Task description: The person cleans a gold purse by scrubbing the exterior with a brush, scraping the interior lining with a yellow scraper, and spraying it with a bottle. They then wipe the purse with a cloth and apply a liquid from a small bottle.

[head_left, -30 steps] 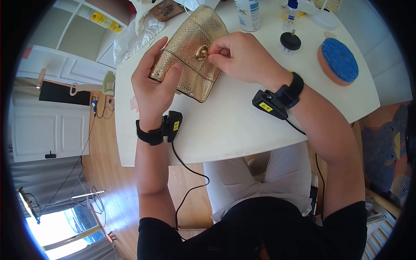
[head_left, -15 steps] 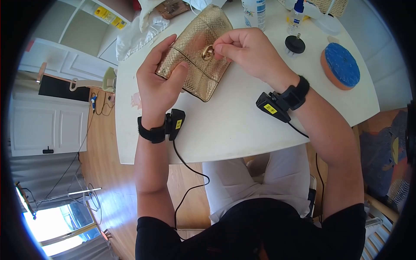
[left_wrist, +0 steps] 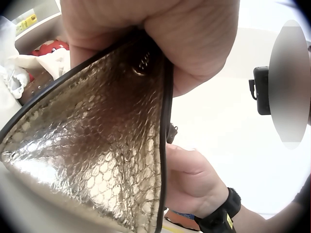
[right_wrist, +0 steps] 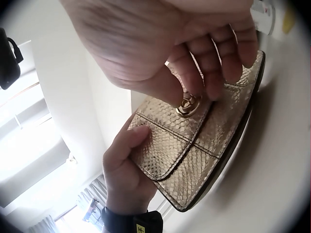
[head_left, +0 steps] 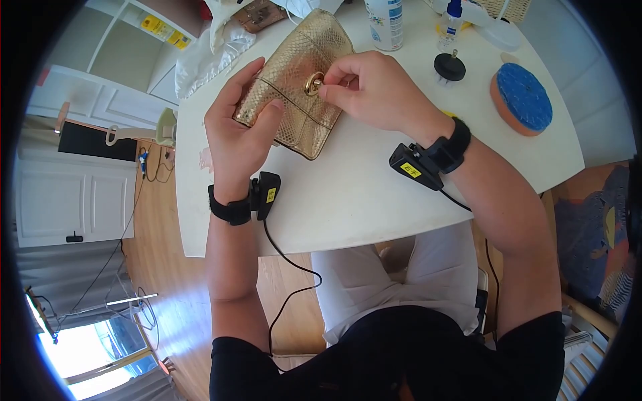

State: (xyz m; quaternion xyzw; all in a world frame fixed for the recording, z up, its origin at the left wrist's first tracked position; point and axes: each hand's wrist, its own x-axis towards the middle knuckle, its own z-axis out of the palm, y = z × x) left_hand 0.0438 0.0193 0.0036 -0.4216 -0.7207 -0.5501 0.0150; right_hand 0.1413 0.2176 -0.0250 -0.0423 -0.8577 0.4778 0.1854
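A gold snakeskin-textured handbag (head_left: 291,63) is held tilted over the table, its flap facing the right hand. The left hand (head_left: 242,137) grips its near left end, thumb on the front and fingers behind. In the left wrist view the bag's folded side panel (left_wrist: 112,136) with dark edging fills the foreground. At the middle of the flap is a round gold turn-lock clasp (right_wrist: 187,108). The right hand (head_left: 384,90) pinches the clasp's knob between thumb and index finger, the other fingers bent alongside.
On the white table (head_left: 334,207) stand a spray can (head_left: 386,27), a small blue-capped bottle (head_left: 450,27) and a black round brush head (head_left: 449,67). A blue-topped round pad (head_left: 523,97) lies at the right. White satin cloth (head_left: 214,63) and a brown bag (head_left: 261,15) lie at the back left.
The head view shifted slightly and came back. Both hands keep their places on the handbag, the right thumb and index finger still at the clasp, with only small finger movement.
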